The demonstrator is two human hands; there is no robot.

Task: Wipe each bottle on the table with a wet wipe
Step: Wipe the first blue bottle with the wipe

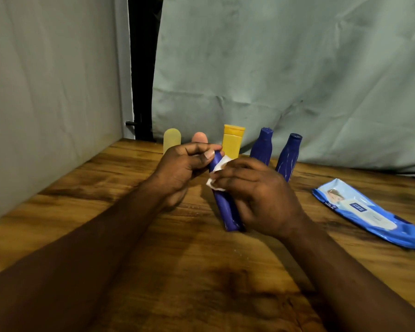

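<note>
A dark blue bottle [226,212] is tilted in the middle of the wooden table [201,271], its base near the tabletop. My left hand [182,164] pinches its top end. My right hand [256,195] holds a white wet wipe [219,172] pressed round the bottle's upper body. Behind stand a pale yellow bottle [171,138], a pink bottle [200,137] mostly hidden by my left hand, a yellow bottle [233,141] and two more dark blue bottles [262,146] [289,155].
A blue pack of wet wipes [369,214] lies flat at the table's right side. A grey-green cloth [285,80] hangs behind the bottles, and a grey wall [46,92] runs along the table's left edge.
</note>
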